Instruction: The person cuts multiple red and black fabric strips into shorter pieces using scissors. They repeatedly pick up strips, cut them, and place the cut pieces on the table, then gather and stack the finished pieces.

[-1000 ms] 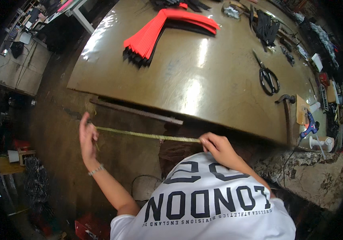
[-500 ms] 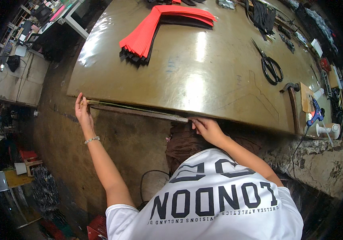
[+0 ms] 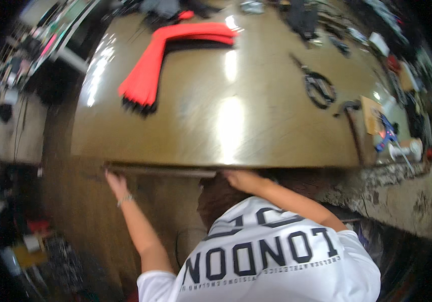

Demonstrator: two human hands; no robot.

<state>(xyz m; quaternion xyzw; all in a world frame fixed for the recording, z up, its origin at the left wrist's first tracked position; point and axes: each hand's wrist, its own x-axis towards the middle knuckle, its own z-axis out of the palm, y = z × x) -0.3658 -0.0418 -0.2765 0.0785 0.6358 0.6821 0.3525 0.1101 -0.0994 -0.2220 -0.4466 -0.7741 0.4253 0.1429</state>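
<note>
Both my hands are at the table's front edge, and the picture is blurred by motion. My left hand [image 3: 117, 185] is at the left end of a long thin wooden-looking strip [image 3: 175, 172] that runs just below the tabletop edge. Its fingertips are smeared but appear closed at that end. At the strip's right end, close to my body, my right hand [image 3: 241, 180] has its fingers curled in, partly hidden under the edge. Whether the strip is loose or part of the table, I cannot tell. Behind it spreads the shiny olive-brown tabletop [image 3: 175, 131].
A fanned stack of bent red-and-black pieces [image 3: 148, 65] lies on the left of the table. Black-handled scissors [image 3: 319, 89], a hammer [image 3: 353, 126], a blue glue gun [image 3: 388, 133] and a white spool [image 3: 408, 149] lie at the right. Dark materials [image 3: 301, 17] are farther back.
The view has shifted, so the table edge and both hands appear lower in the picture. My left fingers, which stuck up past the edge earlier, are now down at the strip's end.
</note>
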